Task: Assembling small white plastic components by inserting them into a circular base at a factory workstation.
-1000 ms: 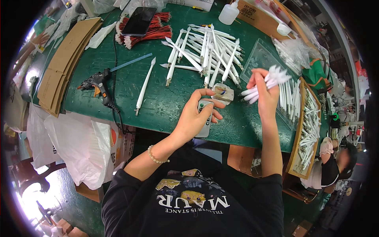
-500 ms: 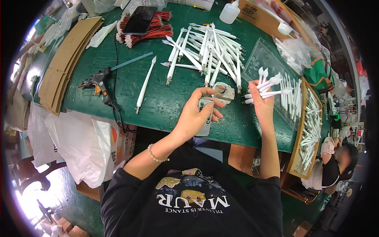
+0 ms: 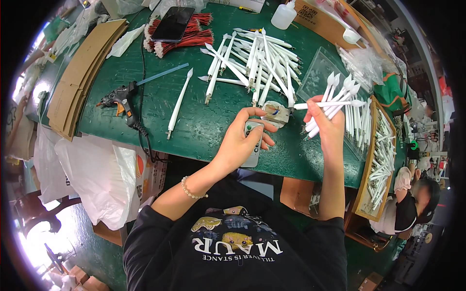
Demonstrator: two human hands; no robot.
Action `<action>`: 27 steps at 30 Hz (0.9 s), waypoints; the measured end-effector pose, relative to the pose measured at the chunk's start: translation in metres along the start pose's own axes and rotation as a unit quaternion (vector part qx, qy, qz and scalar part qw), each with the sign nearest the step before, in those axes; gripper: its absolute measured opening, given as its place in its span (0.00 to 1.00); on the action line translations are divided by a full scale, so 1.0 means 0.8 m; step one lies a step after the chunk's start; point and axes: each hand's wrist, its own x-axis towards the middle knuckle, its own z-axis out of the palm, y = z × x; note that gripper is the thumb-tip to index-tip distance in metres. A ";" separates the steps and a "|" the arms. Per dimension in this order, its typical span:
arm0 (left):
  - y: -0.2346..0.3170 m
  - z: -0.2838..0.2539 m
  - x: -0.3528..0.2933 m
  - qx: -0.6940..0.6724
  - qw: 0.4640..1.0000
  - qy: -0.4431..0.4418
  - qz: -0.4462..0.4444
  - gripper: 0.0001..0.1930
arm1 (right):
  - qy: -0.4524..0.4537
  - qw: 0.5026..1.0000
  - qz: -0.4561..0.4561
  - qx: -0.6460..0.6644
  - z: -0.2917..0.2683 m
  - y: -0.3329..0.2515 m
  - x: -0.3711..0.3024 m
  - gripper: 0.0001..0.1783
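Note:
My left hand (image 3: pixel 241 138) is curled around a slim grey remote control (image 3: pixel 252 159), its thumb lying over the button side. In my right hand (image 3: pixel 326 127) is a bunch of white flame-tipped candlesticks (image 3: pixel 334 99); one lies crosswise over the others between thumb and fingers. Between the two hands sits a small pale block (image 3: pixel 277 115) with a dark blue mark. Beyond them a loose pile of the same white candlesticks (image 3: pixel 259 63) covers the table. A single candlestick (image 3: pixel 180 103) lies apart, left of my left hand.
At left are a glue gun (image 3: pixel 119 103) and stacked cardboard (image 3: pixel 86 80). A phone (image 3: pixel 173 24) rests on red wire bundles (image 3: pixel 196 36). Right are a clear tray (image 3: pixel 310 80) and a wooden box (image 3: pixel 365 196) of white sticks. A white bottle (image 3: pixel 283 15) stands far back.
My right hand has turned, tilting the bunch more upright, with one candlestick now crosswise pointing left toward the pale block. My left hand and the remote stay put.

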 end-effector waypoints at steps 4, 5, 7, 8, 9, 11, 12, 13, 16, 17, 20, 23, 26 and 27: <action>0.000 0.002 0.001 0.006 1.000 0.007 0.018 0.15 | 0.006 1.000 -0.025 -0.011 0.015 0.004 0.003 0.10; -0.001 0.002 0.001 0.006 1.000 0.008 0.018 0.15 | 0.028 0.999 -0.029 0.007 0.025 0.003 0.003 0.10; -0.001 0.003 0.001 0.006 0.999 0.024 0.023 0.15 | 0.029 0.999 -0.032 -0.007 0.029 0.003 0.006 0.11; -0.001 0.003 0.001 0.006 0.999 0.024 0.023 0.15 | 0.030 0.999 -0.034 -0.020 0.030 0.003 0.007 0.12; 0.000 0.003 0.001 0.005 0.999 0.031 0.023 0.15 | 0.030 0.999 -0.034 -0.020 0.032 0.002 0.008 0.12; 0.000 0.004 0.001 0.004 0.999 0.036 0.023 0.15 | 0.029 0.998 -0.037 -0.038 0.033 -0.002 0.008 0.13; -0.001 0.004 0.002 0.006 0.999 0.036 0.024 0.15 | 0.030 0.998 -0.036 -0.038 0.034 -0.003 0.008 0.13; -0.001 0.004 0.002 0.008 0.999 0.035 0.025 0.15 | 0.033 0.998 -0.036 -0.035 0.035 -0.005 0.007 0.13; -0.001 0.003 0.001 0.004 0.999 0.041 0.021 0.15 | 0.027 0.999 -0.037 -0.028 0.041 -0.007 0.008 0.14; -0.001 0.003 0.001 0.004 0.999 0.040 0.021 0.15 | 0.022 0.999 -0.039 -0.026 0.042 -0.007 0.009 0.14; 0.000 0.004 0.002 0.006 0.999 0.039 0.022 0.15 | 0.029 0.998 -0.029 -0.045 0.044 -0.007 0.010 0.15; -0.001 0.004 0.002 0.005 0.999 0.038 0.020 0.15 | 0.020 0.998 -0.012 -0.051 0.046 -0.011 0.013 0.15; -0.001 0.004 0.002 0.005 0.999 0.037 0.024 0.15 | 0.023 0.997 -0.004 -0.075 0.049 -0.017 0.013 0.15; -0.001 0.004 0.002 0.003 0.999 0.038 0.024 0.15 | 0.024 0.997 -0.004 -0.076 0.049 -0.016 0.013 0.15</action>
